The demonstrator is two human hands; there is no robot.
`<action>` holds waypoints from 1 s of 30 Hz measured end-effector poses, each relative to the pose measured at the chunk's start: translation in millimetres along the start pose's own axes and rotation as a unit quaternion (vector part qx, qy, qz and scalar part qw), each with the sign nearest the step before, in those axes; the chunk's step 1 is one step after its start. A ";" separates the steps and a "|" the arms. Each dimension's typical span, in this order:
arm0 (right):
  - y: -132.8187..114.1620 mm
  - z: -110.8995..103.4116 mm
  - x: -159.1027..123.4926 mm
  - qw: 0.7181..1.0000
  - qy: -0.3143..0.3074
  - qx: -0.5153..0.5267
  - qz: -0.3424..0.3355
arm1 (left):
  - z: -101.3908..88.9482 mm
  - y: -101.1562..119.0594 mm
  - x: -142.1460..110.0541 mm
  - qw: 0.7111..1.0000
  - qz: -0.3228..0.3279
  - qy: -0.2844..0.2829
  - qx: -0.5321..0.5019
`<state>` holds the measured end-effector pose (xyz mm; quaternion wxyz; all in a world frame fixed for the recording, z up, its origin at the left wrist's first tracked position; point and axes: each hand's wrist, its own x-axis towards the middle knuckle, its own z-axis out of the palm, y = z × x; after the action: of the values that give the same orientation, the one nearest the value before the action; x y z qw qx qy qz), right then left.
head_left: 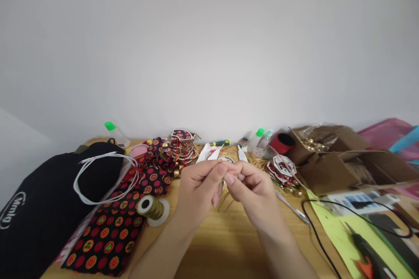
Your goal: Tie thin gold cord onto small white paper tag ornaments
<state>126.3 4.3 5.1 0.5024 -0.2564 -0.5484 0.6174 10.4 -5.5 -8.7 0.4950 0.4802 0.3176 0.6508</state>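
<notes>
My left hand and my right hand meet over the middle of the wooden table, thumbs and fingertips pinched together. What they pinch is small and mostly covered by the fingers. Thin tan strands show just below the fingertips; I cannot tell whether they hang from the hands or lie on the table. Behind the fingers, part of a round black-and-white piece peeks out. A spool of olive thread stands left of my left hand. To the right of my right hand lies a slim metal tool.
Patterned dark fabric, a white cord coil and a black bag fill the left. Ornaments with bells sit at the back. Cardboard boxes, a black cable and a glue gun occupy the right.
</notes>
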 end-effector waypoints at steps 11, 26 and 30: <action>-2.5 -4.7 0.5 1.000 -0.018 0.000 0.004 | 0.2 4.8 3.5 0.993 -0.053 -0.029 -0.103; -2.3 -15.4 0.8 0.999 -0.034 -0.015 0.040 | -2.6 5.7 2.9 0.986 -0.079 -0.066 -0.132; -1.9 -15.0 1.7 0.998 -0.043 0.004 0.044 | -1.7 7.3 3.5 0.983 -0.087 -0.069 -0.149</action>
<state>139.4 11.9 3.3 0.4517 -0.2519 -0.5550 0.6515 6.1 -4.3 -1.8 0.6363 0.4154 0.2225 0.6108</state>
